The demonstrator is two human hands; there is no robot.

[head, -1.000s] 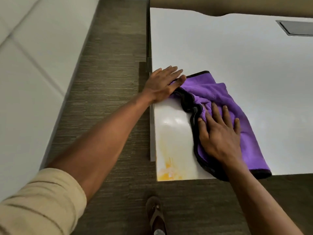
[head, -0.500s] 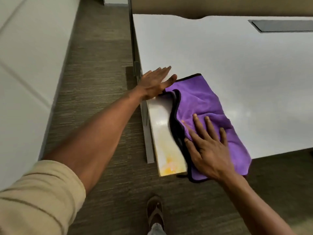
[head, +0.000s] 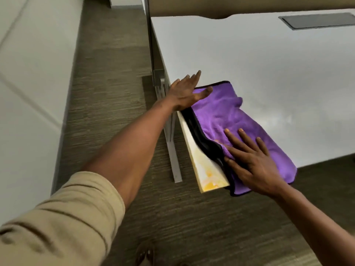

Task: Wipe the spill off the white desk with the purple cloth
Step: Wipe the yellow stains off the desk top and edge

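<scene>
The purple cloth (head: pixel 234 120) with a black hem lies flat on the near left corner of the white desk (head: pixel 269 60). A yellow-orange spill (head: pixel 208 180) shows on the narrow strip of desk left of the cloth, at the front corner. My right hand (head: pixel 251 162) presses flat on the cloth's near end, fingers spread. My left hand (head: pixel 187 93) rests flat at the desk's left edge, its thumb lying on the cloth's far corner. The cloth's near end hangs slightly over the front edge.
A grey metal desk leg and frame (head: pixel 172 150) run under the left edge. A dark cable hatch (head: pixel 317 21) is set in the desk's far right. Brown carpet (head: pixel 107 93) covers the floor, with a white wall (head: pixel 28 93) on the left. A sandalled foot (head: pixel 145 254) shows below.
The cloth has slid left under my right hand, covering more of the wet strip; less bare desk shows beside the spill. My left hand stayed at the far corner.
</scene>
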